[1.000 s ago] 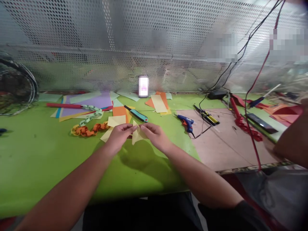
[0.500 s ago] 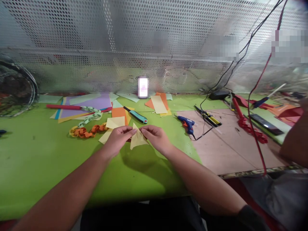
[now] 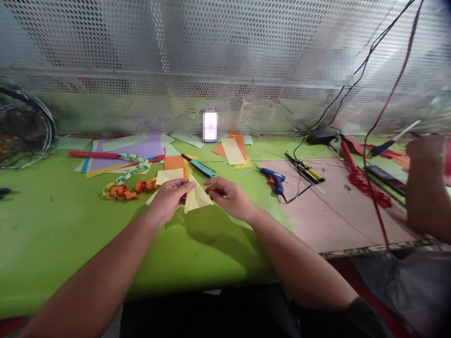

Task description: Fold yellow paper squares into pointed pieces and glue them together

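Observation:
My left hand (image 3: pixel 169 199) grips a folded pale yellow paper piece (image 3: pixel 196 198) at its left edge, with the thumb on top. The paper's point faces up and its lower edge sits near the green table (image 3: pixel 63 234). My right hand (image 3: pixel 227 198) hovers just right of the paper, its fingertips close to the paper's right corner, and it holds nothing. Behind my left hand lie a loose yellow paper sheet (image 3: pixel 169 177) and an orange-and-yellow paper chain (image 3: pixel 127 190). A teal utility knife (image 3: pixel 199 167) rests beyond the folded paper.
A mint paper chain (image 3: pixel 132 169) lies on a purple sheet (image 3: pixel 134 148). A blue glue gun (image 3: pixel 273 180), screwdrivers (image 3: pixel 305 167) and red ribbon (image 3: pixel 366 185) sit rightward on a pinkish board (image 3: pixel 334 211). A co-worker's arm (image 3: pixel 424 183) rests at the right. Perforated metal stands behind.
My right hand has let go of the paper and drawn slightly right. The paper now hangs from my left hand, tilted differently. The co-worker's fist has risen at the right.

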Demonstrator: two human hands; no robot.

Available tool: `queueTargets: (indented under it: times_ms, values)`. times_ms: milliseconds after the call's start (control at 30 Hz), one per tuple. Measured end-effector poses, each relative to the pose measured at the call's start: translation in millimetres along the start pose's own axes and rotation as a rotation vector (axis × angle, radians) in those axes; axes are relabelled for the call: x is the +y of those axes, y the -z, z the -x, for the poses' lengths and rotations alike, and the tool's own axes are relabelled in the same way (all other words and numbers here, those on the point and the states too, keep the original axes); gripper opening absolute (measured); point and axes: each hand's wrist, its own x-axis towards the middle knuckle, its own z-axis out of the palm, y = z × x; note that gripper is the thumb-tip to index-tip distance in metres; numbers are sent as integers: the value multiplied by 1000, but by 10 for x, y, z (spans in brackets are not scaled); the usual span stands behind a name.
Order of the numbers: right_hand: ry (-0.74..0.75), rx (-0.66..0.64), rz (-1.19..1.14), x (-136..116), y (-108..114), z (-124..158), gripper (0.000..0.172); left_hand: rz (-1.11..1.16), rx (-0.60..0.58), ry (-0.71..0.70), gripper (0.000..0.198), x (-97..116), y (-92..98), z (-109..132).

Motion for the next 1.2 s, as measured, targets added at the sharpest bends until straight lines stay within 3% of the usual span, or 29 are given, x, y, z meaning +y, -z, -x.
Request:
queueTargets:
  times_ms: [133, 267, 333, 400, 500, 700, 833, 933, 1067, 1200]
  values:
    - [7, 97, 381, -39, 163, -292, 24, 13, 66, -5, 38, 3, -13, -14]
    - [118, 185, 986, 90, 406, -956, 36, -8, 81, 8, 38, 16, -67, 40]
    - [252, 148, 1166, 258, 530, -1331, 42, -15, 77, 21, 37, 27, -81, 64]
    - [263, 123, 1246, 464, 630, -1667, 47, -18, 83, 31, 37, 31, -80, 71]
    - [186, 219, 1254, 751, 716, -2045, 48, -2, 92, 33, 38, 20, -63, 58]
    - [199, 233, 1236, 986, 765, -2341, 43, 21, 62, 47, 35, -19, -54, 36]
    - [236, 295, 1184, 827, 807, -2252, 51, 32, 90, 61, 36, -12, -57, 19]
    - [206, 290, 1061, 542, 826, -1979, 57, 45, 89, 53, 36, 4, -31, -4]
    - [129, 101, 798, 34, 705, -1228, 48, 74, 46, 36, 36, 30, 18, -27]
    - [295, -58, 584, -401, 414, -336, 34, 79, -49, 3, 33, 66, 15, 0]
